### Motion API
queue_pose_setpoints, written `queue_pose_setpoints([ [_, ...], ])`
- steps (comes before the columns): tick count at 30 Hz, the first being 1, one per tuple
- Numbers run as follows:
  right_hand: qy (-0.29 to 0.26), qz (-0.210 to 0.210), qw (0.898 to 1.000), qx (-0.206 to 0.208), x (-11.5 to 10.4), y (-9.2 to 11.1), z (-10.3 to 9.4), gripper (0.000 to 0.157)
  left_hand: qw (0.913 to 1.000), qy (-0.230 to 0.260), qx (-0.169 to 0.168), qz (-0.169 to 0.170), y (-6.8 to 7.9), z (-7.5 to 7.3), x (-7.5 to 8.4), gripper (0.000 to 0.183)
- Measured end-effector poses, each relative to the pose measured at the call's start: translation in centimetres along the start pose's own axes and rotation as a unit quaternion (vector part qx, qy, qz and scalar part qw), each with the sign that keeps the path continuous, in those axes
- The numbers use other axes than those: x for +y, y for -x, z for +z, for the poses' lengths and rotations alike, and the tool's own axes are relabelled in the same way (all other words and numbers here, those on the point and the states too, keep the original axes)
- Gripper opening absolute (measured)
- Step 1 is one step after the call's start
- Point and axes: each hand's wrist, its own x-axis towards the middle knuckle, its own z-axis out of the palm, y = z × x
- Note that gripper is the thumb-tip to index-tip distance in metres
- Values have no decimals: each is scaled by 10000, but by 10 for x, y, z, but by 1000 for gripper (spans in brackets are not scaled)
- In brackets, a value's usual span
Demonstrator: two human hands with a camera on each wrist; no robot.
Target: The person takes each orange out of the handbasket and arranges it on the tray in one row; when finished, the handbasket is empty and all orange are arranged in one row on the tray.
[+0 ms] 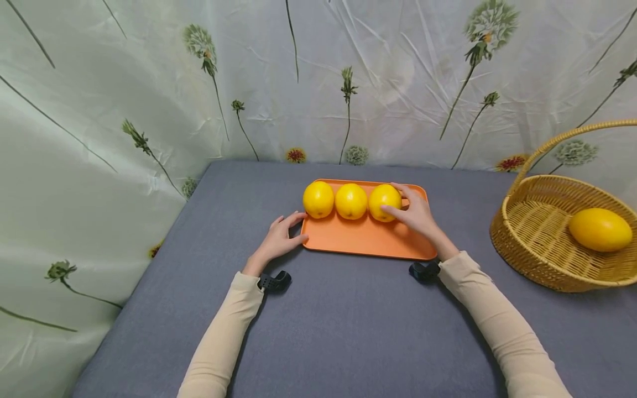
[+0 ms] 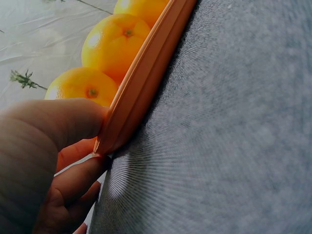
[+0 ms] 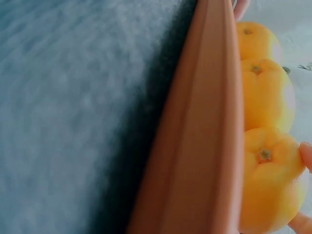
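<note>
Three yellow-orange oranges stand in a row along the far side of an orange rectangular tray (image 1: 368,239). My right hand (image 1: 418,215) holds the rightmost orange (image 1: 385,203), fingers behind it and thumb at its front. To its left sit the middle orange (image 1: 351,201) and the left orange (image 1: 318,199). My left hand (image 1: 278,237) grips the tray's left end, thumb near the front corner and fingers farther back. In the left wrist view the thumb (image 2: 83,119) presses on the rim. The right wrist view shows fingertips (image 3: 306,155) against the nearest orange.
A woven basket (image 1: 527,251) with a tall handle stands on the right, holding an oval yellow-orange fruit (image 1: 600,230). Grey cloth (image 1: 348,320) covers the table. Behind and to the left hangs a pale curtain (image 1: 298,127) printed with dandelions.
</note>
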Motion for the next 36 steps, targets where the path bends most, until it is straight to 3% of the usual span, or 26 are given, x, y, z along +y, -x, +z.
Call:
queue_pose_setpoints([
  [30,-225,212,9975,-628,1,-3,-5,78,9999,87,-35,-63,-1,-1,2,58],
  [36,-401,-10,9969,-671,4,1,-9,84,10000,79,-13,-27,-1,0,1,58],
])
